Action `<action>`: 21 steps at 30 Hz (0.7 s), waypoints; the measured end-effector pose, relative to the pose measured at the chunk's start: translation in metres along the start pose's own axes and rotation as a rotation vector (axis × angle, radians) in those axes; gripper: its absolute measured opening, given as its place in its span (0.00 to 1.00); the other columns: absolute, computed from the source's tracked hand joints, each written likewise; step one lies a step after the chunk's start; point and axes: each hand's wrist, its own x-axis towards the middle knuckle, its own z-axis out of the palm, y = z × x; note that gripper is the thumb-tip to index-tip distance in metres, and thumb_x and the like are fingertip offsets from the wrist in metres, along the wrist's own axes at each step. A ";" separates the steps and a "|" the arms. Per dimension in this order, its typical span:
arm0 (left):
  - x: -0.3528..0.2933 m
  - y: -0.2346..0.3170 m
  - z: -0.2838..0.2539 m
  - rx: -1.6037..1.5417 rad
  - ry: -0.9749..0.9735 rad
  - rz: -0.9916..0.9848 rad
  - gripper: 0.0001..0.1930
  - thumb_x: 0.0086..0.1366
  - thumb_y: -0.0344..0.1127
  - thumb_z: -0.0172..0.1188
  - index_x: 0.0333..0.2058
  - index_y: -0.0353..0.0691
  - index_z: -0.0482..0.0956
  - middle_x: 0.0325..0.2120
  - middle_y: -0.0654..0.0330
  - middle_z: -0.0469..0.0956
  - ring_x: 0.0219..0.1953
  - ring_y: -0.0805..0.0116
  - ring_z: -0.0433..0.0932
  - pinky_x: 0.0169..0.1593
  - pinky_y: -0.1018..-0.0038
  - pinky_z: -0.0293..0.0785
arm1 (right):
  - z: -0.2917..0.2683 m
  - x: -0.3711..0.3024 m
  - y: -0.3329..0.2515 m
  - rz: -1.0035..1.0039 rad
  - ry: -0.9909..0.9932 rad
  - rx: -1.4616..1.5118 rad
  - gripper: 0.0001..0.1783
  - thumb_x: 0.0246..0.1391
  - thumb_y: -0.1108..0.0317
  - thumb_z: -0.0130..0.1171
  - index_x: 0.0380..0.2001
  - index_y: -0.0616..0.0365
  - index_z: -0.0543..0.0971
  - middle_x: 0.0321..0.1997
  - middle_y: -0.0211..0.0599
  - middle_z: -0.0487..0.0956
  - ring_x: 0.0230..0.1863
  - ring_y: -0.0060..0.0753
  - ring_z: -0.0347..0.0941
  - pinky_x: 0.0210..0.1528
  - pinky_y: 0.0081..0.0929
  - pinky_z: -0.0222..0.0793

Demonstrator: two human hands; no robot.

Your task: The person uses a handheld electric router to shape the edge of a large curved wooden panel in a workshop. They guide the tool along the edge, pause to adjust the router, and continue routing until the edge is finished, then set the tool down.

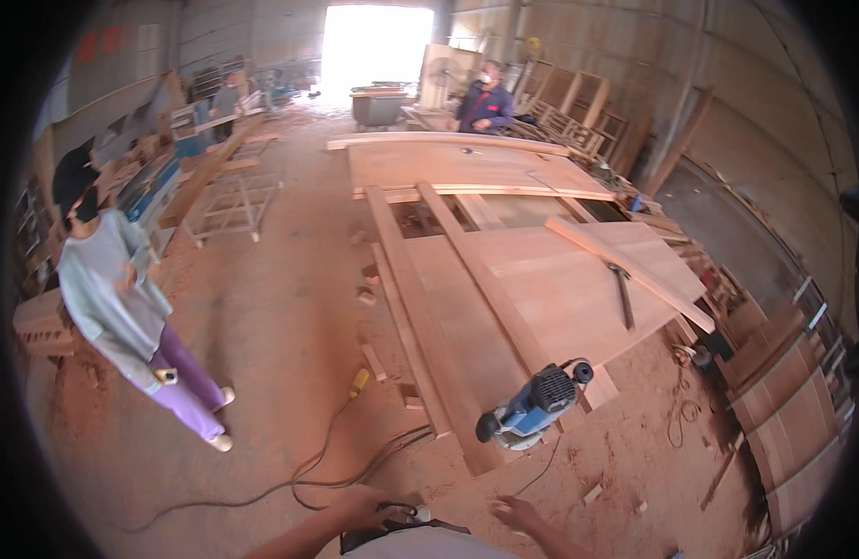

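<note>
My left hand (369,508) is at the lower edge, close to my body, its fingers curled on something dark. A small pale round piece (423,513) shows beside the fingertips, but I cannot make out what it belongs to. To its right, my right hand (517,511) hangs loosely open with nothing seen in it. Ahead of both hands, a blue and black power tool with side knobs, like a router (534,408), rests on the near end of the long boards (485,279). A dark-headed hammer (624,296) lies on the wide wooden panel (560,279).
Cables (304,482) and a yellow connector (358,383) lie on the dusty floor. A loose plank (634,275) crosses the panel. One person (122,279) stands at left, another (485,101) behind the far panel (466,163). Stacked panels (792,410) line the right.
</note>
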 end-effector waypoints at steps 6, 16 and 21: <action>0.062 0.029 -0.037 -0.023 -0.155 0.244 0.18 0.66 0.49 0.63 0.45 0.44 0.87 0.35 0.44 0.86 0.40 0.40 0.85 0.46 0.51 0.80 | 0.026 0.020 -0.174 -0.512 0.009 0.210 0.27 0.65 0.54 0.65 0.63 0.52 0.77 0.55 0.48 0.85 0.56 0.54 0.83 0.59 0.41 0.77; 0.140 -0.214 -0.076 0.152 -0.174 0.230 0.16 0.61 0.51 0.68 0.37 0.44 0.87 0.35 0.51 0.86 0.41 0.46 0.85 0.46 0.54 0.80 | 0.051 0.033 -0.144 -0.177 0.229 0.224 0.16 0.62 0.57 0.70 0.46 0.56 0.89 0.40 0.44 0.90 0.41 0.39 0.85 0.48 0.32 0.80; 0.161 -0.286 -0.122 0.302 -0.059 0.333 0.11 0.55 0.46 0.71 0.33 0.49 0.86 0.29 0.57 0.85 0.39 0.50 0.84 0.43 0.54 0.78 | 0.043 0.004 -0.149 0.387 -0.091 0.540 0.17 0.64 0.57 0.66 0.46 0.59 0.88 0.38 0.48 0.88 0.42 0.43 0.85 0.48 0.37 0.79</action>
